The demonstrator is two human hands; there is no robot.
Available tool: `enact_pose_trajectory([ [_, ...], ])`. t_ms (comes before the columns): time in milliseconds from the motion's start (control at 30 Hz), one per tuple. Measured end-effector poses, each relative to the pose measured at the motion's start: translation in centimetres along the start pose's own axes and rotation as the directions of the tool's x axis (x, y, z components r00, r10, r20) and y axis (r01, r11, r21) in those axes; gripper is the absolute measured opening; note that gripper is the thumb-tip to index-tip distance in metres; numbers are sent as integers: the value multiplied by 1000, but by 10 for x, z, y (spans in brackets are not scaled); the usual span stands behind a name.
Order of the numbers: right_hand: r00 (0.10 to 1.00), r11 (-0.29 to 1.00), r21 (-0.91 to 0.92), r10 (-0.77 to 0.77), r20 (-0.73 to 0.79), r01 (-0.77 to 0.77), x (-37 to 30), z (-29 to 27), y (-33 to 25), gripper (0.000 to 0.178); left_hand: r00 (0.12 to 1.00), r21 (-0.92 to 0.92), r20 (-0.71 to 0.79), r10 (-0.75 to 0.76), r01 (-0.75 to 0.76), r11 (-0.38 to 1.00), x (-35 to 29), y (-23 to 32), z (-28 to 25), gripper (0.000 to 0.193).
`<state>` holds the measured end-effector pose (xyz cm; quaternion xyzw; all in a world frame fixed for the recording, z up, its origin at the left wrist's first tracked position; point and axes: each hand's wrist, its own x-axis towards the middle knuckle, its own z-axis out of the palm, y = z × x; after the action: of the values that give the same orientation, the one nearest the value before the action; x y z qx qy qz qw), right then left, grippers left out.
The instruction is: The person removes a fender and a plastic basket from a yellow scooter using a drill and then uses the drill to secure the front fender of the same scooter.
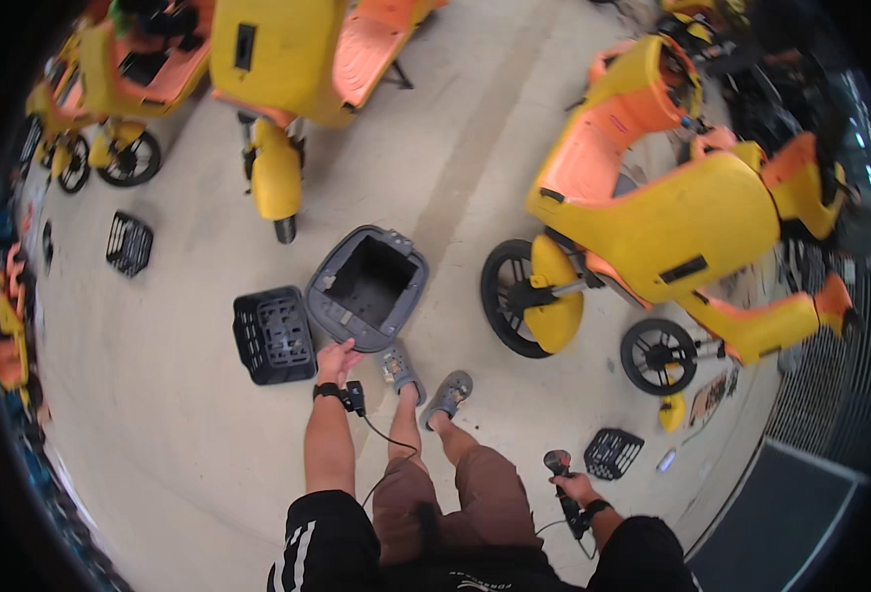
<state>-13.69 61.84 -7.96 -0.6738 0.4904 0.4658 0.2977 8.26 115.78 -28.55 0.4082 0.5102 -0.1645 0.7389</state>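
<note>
My left hand (pixel 337 362) grips the near rim of a dark grey plastic box (pixel 403 324) with a rounded outline and a black rectangular opening. The fingers lie partly hidden at the rim, beside my feet. In my right hand (pixel 578 487) is a cordless drill (pixel 560 466), held out low to the right, its head pointing forward. Close to the left of the box is a black plastic basket (pixel 274 335) with slotted walls, apart from my hand. A small black device (pixel 355 397) with a cable is strapped at my left wrist.
A yellow and orange scooter (pixel 697 222) stands at the right, its front wheel (pixel 514 298) near the box. Another scooter (pixel 278 59) is ahead. Black baskets lie at far left (pixel 130 244) and right (pixel 614 454). A yellow part (pixel 671 412) lies on the floor at right.
</note>
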Motion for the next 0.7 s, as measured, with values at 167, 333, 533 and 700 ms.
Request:
enact_pose_trajectory([
  [167,995,985,-147,96,25,-91,-47,-13,17,41,999,235,-30,-29,35,971,-45,110,2,18],
  [333,995,994,39,100,-5,-100,-78,8,42,46,968,337,-109,-228,251,907,-97,137,-15,20],
  [533,981,822,556,-18,-192,124,-99,51,46,37,929,417,-278,-243,345,841,-151,122,-58,10],
  [700,879,498,727,-217,-424,473,-123,4,-7,31,868,434,-263,-420,496,752,-180,138,-112,24],
])
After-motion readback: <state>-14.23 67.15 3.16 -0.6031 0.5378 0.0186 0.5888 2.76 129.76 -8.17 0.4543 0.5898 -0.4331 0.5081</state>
